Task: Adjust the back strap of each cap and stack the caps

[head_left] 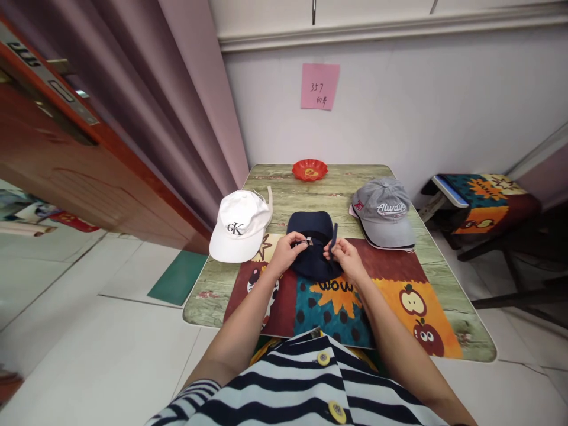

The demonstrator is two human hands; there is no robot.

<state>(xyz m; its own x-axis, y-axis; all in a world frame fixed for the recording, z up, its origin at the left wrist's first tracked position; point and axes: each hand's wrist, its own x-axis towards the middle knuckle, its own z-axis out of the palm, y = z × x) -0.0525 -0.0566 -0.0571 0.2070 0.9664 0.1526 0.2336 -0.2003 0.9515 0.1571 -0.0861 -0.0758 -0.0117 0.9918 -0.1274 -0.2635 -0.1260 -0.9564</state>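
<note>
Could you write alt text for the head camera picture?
A person's left hand pinches the buckle of a navy cap, the right hand its loose strap. A white cap lies left, a gray cap right, a red dish behind, all on a wood-patterned table.

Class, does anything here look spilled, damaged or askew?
Nothing looks spilled or damaged. The strap of the white baseball cap sticks up loose beside its crown, as if undone; the navy cap has a raised strap too, but the right hand holds it.
</note>
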